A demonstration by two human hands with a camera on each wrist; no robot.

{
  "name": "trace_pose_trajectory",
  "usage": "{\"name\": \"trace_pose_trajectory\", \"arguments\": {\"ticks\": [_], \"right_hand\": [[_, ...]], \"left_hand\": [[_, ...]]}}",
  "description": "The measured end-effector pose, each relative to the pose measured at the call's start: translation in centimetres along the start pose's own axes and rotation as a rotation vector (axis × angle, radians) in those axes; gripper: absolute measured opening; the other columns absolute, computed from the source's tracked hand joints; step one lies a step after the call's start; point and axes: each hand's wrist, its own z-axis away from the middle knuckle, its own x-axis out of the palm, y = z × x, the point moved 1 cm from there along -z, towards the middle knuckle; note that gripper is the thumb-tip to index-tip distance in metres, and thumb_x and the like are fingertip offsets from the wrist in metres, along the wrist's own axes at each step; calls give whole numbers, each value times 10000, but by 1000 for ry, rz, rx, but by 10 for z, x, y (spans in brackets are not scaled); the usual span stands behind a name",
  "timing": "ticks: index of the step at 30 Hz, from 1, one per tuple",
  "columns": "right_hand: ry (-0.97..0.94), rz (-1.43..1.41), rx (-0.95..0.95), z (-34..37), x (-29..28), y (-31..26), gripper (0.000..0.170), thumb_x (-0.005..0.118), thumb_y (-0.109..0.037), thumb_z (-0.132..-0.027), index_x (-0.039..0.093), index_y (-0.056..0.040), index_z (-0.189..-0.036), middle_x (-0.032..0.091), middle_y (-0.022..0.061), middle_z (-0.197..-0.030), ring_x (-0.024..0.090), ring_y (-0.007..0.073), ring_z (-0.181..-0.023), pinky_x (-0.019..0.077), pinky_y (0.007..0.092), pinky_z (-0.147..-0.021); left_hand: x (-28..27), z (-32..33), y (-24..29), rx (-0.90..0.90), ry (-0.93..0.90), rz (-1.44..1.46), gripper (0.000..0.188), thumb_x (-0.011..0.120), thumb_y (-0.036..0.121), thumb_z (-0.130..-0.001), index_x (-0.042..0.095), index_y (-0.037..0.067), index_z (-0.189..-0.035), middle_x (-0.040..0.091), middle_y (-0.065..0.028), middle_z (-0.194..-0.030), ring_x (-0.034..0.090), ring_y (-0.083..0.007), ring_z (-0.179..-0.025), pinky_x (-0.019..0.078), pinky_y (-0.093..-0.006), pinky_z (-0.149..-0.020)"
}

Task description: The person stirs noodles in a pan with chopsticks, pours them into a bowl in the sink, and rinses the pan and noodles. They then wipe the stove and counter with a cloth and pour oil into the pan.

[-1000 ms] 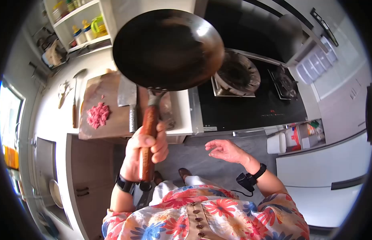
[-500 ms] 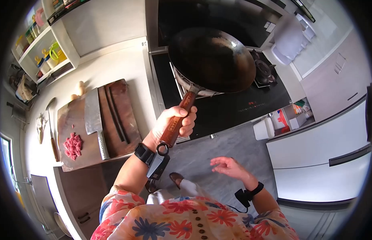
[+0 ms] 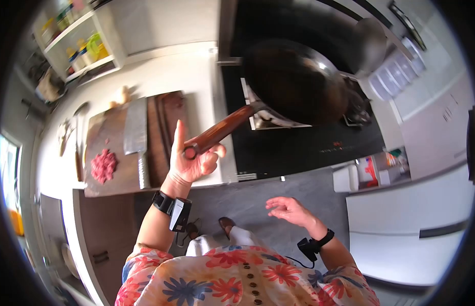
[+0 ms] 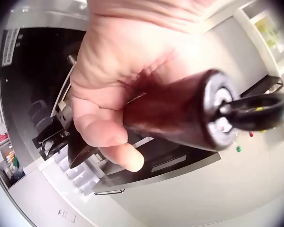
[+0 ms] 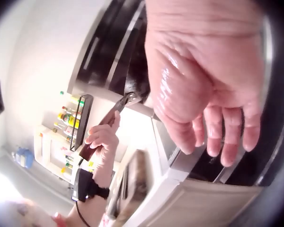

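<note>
A dark wok (image 3: 293, 84) is over the left burner of the hob; whether it touches the burner I cannot tell. My left hand (image 3: 192, 160) holds its reddish-brown wooden handle (image 3: 222, 130), thumb pointing up along one side and fingers curled beneath. In the left wrist view the handle's ringed end (image 4: 180, 111) lies across the palm of my left hand (image 4: 109, 90). My right hand (image 3: 291, 210) hangs in the air over the floor, fingers relaxed and holding nothing; the right wrist view shows the palm of that hand (image 5: 206, 90) looking wet.
Left of the hob, a wooden cutting board (image 3: 115, 127) bears chopped red meat (image 3: 104, 166), a cleaver (image 3: 136, 125) and dark chopsticks. A ladle (image 3: 78, 143) lies beside it. The second burner (image 3: 357, 109) is right of the wok. An open drawer (image 3: 375, 173) juts out at the right.
The wok has gone from in front of me, over the board's side, down and right to above the left burner. My left thumb has lifted and straightened. My right hand has barely moved.
</note>
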Motion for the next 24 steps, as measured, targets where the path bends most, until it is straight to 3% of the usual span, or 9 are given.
{"name": "trace_pose_trajectory", "arguments": {"ticks": [3, 5, 8, 9, 12, 15, 22, 24], "right_hand": [[-108, 87, 53, -19, 13, -13, 329, 578, -46, -852, 514, 9, -1170, 596, 105, -1082, 619, 164, -906, 488, 257, -788], [-156, 19, 52, -36, 24, -13, 341, 577, -39, -851, 506, -2, -1182, 593, 98, -1077, 619, 164, -902, 492, 261, -774], [-288, 57, 75, -65, 51, -23, 350, 576, -30, -849, 500, -6, -1189, 590, 96, -1079, 617, 162, -906, 493, 263, -774], [-325, 75, 74, -75, 62, -28, 350, 576, -30, -849, 500, -6, -1189, 590, 96, -1079, 617, 162, -906, 493, 263, -774], [-443, 151, 87, -105, 107, -51, 353, 578, -23, -845, 500, -1, -1188, 588, 97, -1082, 614, 158, -907, 497, 264, -779], [-597, 237, 30, -133, 165, -76, 366, 582, -25, -840, 495, 2, -1195, 589, 97, -1077, 611, 159, -908, 498, 266, -786], [-848, 319, -7, -183, 355, -133, 359, 591, -36, -836, 512, -8, -1185, 580, 79, -1054, 584, 141, -937, 488, 268, -835], [-951, 333, -35, -198, 416, -137, 357, 588, -37, -842, 509, -17, -1190, 577, 77, -1055, 581, 141, -935, 486, 266, -838]], "left_hand": [[10, 25, 9, 153, 197, -4, 915, 365, 743, -784, 372, -4, -1312, 520, -354, -1060, 625, -255, -715, 525, -312, -564], [9, 39, 16, 236, 148, -57, 812, 366, 707, -813, 434, 38, -1267, 537, -319, -1078, 633, -269, -746, 532, -331, -612], [12, 75, 23, 310, 137, -225, 689, 360, 630, -866, 427, 74, -1267, 574, -226, -1080, 629, -256, -752, 518, -343, -659], [17, 94, 22, 338, 216, -294, 646, 338, 581, -898, 401, 76, -1295, 581, -212, -1063, 627, -247, -747, 508, -333, -652], [22, 169, 18, 404, 303, -509, 539, 438, 401, -928, 351, 73, -1347, 597, -174, -1049, 630, -228, -749, 489, -303, -633], [30, 259, 15, 490, 505, -532, 466, 507, 246, -916, 399, 26, -1311, 622, -160, -986, 640, -212, -724, 494, -289, -617], [47, 480, 4, 787, 884, -496, 348, 522, 135, -898, 487, -9, -1214, 628, -159, -913, 644, -191, -695, 516, -272, -606], [59, 535, -2, 830, 1084, -467, 327, 542, 121, -889, 503, -10, -1186, 631, -151, -897, 647, -192, -680, 518, -261, -592]]}}
